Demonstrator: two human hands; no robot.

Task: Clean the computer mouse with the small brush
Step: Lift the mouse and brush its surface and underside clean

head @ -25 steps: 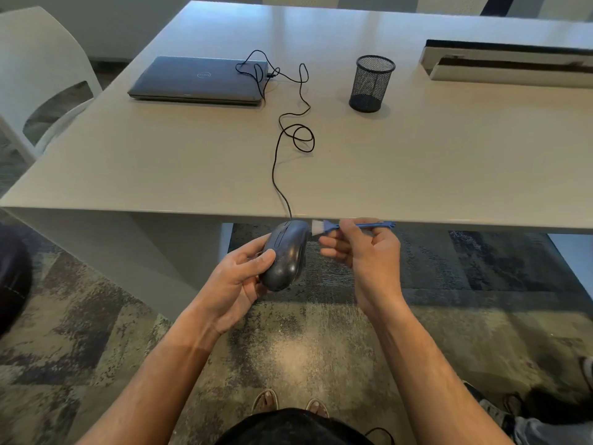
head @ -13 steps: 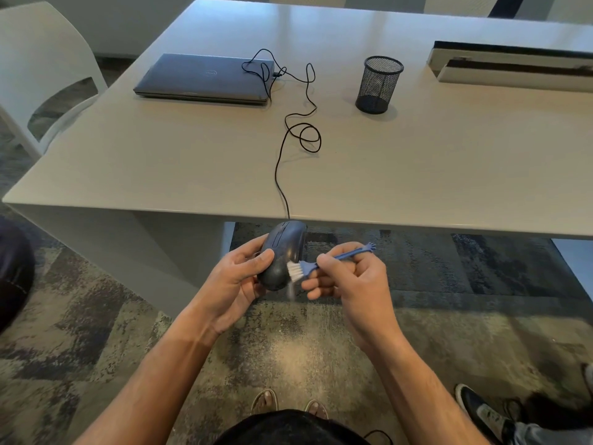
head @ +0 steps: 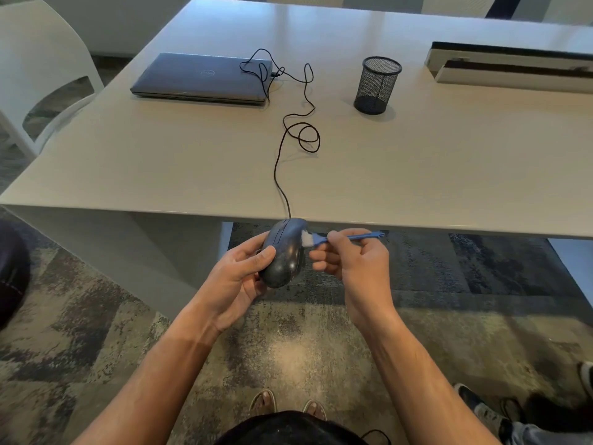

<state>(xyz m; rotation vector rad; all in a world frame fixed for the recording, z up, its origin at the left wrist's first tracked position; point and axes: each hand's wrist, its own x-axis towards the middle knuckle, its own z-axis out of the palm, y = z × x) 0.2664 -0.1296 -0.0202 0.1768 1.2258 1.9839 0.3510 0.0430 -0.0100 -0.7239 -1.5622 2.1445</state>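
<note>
Both hands were engaged: left hand (head: 239, 277) grasped mouse (head: 284, 252), right hand (head: 353, 261) pinched brush (head: 321, 240). Cable (head: 282, 168), running toward 12 o'clock, risked snagging and dragging on laptop (head: 202, 78).

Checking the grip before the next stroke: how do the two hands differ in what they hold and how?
The left hand cups the dark mouse from its left side, thumb across the top; the right hand pinches the thin blue brush by its handle. The left wraps a bulky body; the right holds a slim stick, its white bristles touching the mouse's upper right side. Both are raised in front of the table edge.
</note>
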